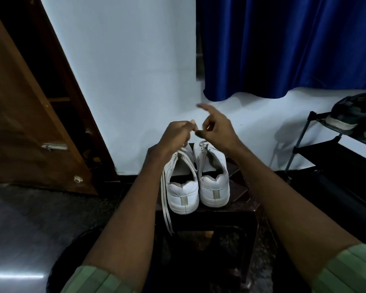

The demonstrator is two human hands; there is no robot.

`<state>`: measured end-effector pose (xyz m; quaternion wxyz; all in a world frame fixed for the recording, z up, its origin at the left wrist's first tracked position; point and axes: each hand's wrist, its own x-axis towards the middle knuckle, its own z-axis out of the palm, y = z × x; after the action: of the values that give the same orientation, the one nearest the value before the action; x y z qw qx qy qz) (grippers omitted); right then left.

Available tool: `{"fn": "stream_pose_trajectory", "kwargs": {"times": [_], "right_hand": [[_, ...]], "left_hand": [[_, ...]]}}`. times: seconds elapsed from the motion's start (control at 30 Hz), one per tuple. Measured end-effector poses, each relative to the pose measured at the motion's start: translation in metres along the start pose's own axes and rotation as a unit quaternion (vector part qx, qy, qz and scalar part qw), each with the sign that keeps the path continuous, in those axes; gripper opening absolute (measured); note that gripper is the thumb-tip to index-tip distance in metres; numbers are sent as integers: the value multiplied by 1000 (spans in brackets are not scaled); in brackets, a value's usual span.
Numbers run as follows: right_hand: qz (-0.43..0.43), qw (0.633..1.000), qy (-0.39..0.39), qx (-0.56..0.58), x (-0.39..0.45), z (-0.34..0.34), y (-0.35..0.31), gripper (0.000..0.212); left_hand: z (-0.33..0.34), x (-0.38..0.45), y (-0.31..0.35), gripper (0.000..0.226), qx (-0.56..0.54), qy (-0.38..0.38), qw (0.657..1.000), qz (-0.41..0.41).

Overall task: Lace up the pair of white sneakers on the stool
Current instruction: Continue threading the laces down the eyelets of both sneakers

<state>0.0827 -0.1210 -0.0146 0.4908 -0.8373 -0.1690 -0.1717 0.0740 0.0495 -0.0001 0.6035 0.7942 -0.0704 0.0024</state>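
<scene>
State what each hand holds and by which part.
The left hand pinches the white lace of the left sneaker by its upper stretch. Whether the right hand holds anything cannot be told.

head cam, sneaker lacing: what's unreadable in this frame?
Head view only:
- Toe ends and front eyelets of both white sneakers: hidden behind the left hand and right hand.
- What the right hand's grip holds: fingertips blurred.
- Stool legs: lost in dark shadow.
- Shoes on the rack: cut off by the right edge.
- Loose lace tips: too thin, dim.
</scene>
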Motion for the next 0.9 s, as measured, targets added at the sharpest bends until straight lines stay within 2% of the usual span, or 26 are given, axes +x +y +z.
{"fn": "stream_pose_trajectory", "kwargs": {"times": [0.07,0.1,0.13,0.2,0.23,0.3,0.33,0.37,0.43,0.47,0.5,0.53,0.57,0.63,0.67,0.7,0.77,0.83,0.9], "right_hand": [[-20,997,-76,17,-2,1,-5,31],[-16,997,-81,8,-2,1,-5,14],[5,997,-76,19,-4,0,-4,10],[98,990,-9,99,-3,-2,-6,14],[170,968,48,181,-1,-4,-6,13],[300,887,155,313,4,-7,0,15],[333,876,176,302,6,-8,7,20],[333,898,164,235,5,-7,13,32],[259,963,67,31,0,-5,19,75],[210,977,20,-18,-2,-4,17,94],[164,986,-19,-17,-4,-3,10,102],[113,992,-49,-9,-4,-2,3,98],[70,995,-67,-10,-4,0,-4,81],[26,996,-86,-25,-6,0,-17,27],[20,996,-89,-13,-6,0,-17,14],[31,996,-84,13,-7,0,-16,16],[101,991,-25,86,-4,0,-12,17],[189,964,70,174,0,-4,-7,16],[235,947,109,191,4,-9,2,22]], "left_hand": [[3,-1,1,38,84,-10,996,35],[3,0,1,39,103,-7,994,43],[2,-1,1,41,104,-7,993,46],[-1,-2,0,41,72,-16,996,42],[-2,-3,1,40,36,-21,999,35],[-5,-2,2,37,-51,-25,998,18],[-6,-1,3,35,-86,-24,996,12],[-6,-1,4,34,-109,-16,994,8],[-4,-1,6,33,-106,8,994,-2],[-3,-1,6,33,-69,24,997,1],[-1,-2,5,34,-16,36,999,11],[1,-2,5,35,41,39,998,24],[3,-2,5,35,86,36,995,37],[5,-1,6,36,136,27,988,61],[4,-2,8,37,147,24,986,70],[2,-3,9,38,149,20,986,76],[-3,-4,9,38,94,3,993,64],[-8,-2,8,34,-43,-14,999,19],[-11,1,8,27,-193,-33,981,-14]]}}
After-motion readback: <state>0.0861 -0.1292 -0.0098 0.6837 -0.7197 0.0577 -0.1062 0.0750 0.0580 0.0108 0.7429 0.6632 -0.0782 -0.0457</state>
